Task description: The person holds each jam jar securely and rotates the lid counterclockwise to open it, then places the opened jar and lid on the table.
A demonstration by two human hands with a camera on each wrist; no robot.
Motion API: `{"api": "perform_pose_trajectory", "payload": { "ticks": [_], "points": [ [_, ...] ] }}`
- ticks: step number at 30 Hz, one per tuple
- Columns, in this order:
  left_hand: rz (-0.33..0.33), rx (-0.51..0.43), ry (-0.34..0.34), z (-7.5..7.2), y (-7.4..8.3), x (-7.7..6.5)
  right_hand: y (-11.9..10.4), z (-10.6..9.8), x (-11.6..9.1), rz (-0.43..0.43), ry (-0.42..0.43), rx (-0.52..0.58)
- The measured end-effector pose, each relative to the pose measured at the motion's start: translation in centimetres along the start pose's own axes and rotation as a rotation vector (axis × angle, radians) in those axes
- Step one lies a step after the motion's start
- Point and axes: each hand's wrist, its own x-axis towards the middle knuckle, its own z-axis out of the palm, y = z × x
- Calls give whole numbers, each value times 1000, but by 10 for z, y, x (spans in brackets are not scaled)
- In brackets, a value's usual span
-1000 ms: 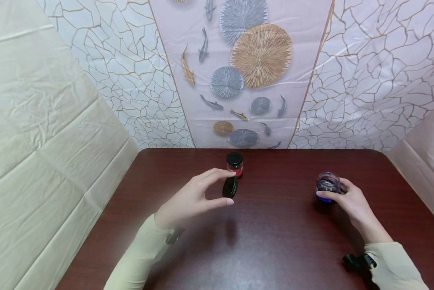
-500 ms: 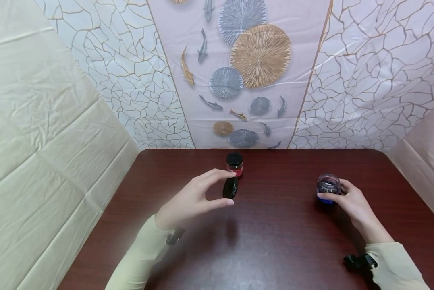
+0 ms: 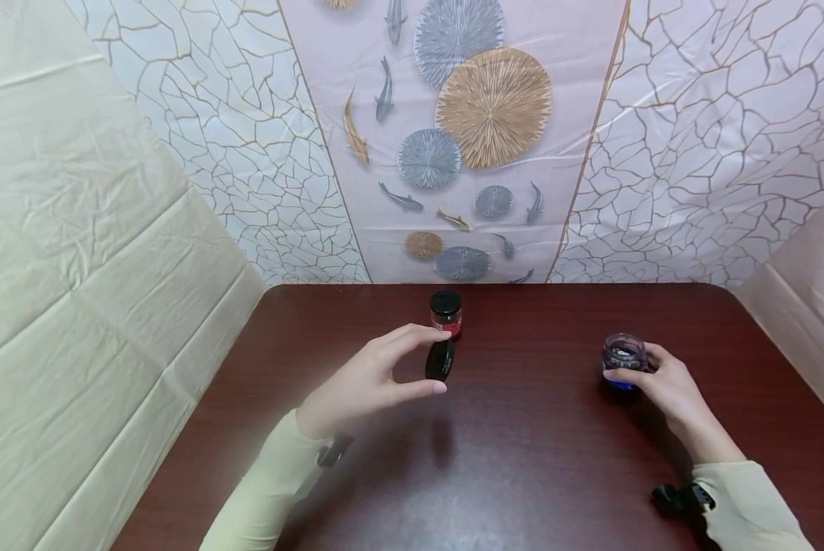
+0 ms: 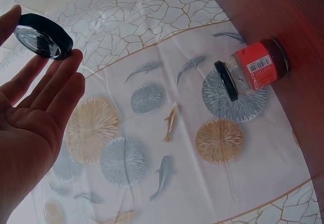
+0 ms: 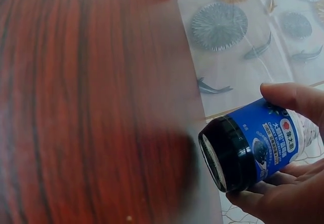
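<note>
Between thumb and fingertips, my left hand (image 3: pixel 363 375) pinches a black jar lid (image 3: pixel 440 360), held on edge above the table. In the left wrist view the lid (image 4: pixel 44 35) shows its shiny underside. At the right, my right hand (image 3: pixel 673 386) grips an open-topped glass jar (image 3: pixel 623 358) by its sides. The right wrist view shows this jar (image 5: pixel 258 148) with a blue blueberry label and dark contents toward its base. Behind the left hand stands a second jar (image 3: pixel 446 312), with a black lid on and a red label, partly covered by the fingertips.
A dark reddish-brown wooden table (image 3: pixel 522 459) lies under both hands. Patterned cloth (image 3: pixel 494 153) hangs along its back edge, and pale cloth (image 3: pixel 109 306) runs up the left side. Each wrist wears a small black camera.
Both hands keep their holds. The lid has shifted very slightly right and turned a little. The blue-labelled jar has moved slightly nearer.
</note>
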Motion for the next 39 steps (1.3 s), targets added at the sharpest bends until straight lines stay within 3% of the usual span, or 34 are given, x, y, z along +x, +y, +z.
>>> {"api": "perform_pose_trajectory", "payload": {
  "ticks": [39],
  "points": [
    [-5,-4,5,3,-2,-2,9,-2,3,-37,-7,5]
  ]
}}
